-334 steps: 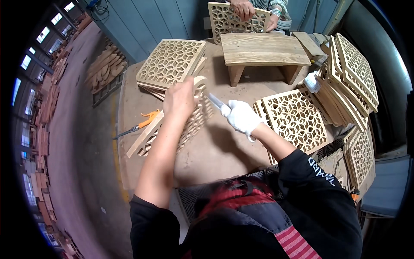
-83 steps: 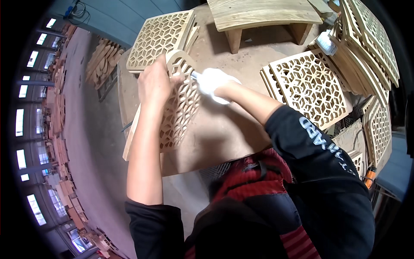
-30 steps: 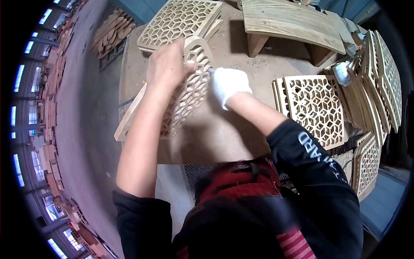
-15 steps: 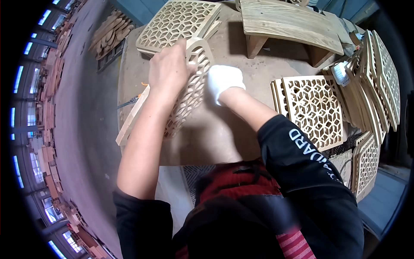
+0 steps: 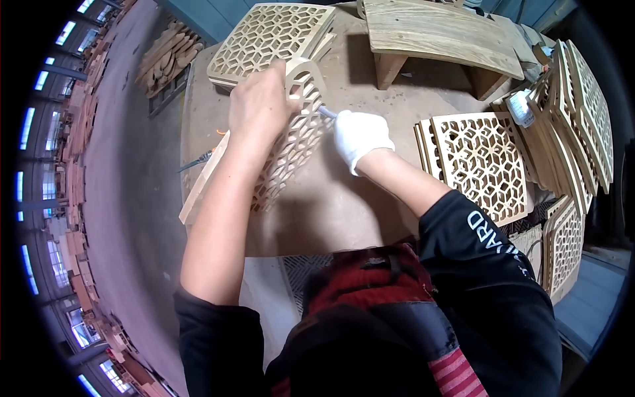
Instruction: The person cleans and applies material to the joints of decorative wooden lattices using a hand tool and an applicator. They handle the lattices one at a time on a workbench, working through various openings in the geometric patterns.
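A pale wooden lattice panel (image 5: 301, 142) with a rounded corner stands steeply tilted on the work table, seen nearly edge-on. My left hand (image 5: 259, 102), bare, is closed round its upper edge, and my forearm covers part of it. My right hand (image 5: 362, 137), in a white glove, grips a thin grey rod-shaped tool (image 5: 326, 112). The tool's tip is at the panel's cut-outs near the upper right side. Whether it passes through a hole I cannot tell, and its exact kind is hidden by the glove.
Latticed panels (image 5: 271, 40) are stacked at the back left. A small wooden bench (image 5: 443, 33) stands at the back. More panels (image 5: 486, 165) lie at right, with others (image 5: 589, 112) leaning beyond and a white brush-like thing (image 5: 521, 108) between. A wooden strip (image 5: 202, 185) lies left.
My gloved right hand has moved right, away from the panel, and the grey tool now shows between them. My left hand and the panel have stayed almost in place.
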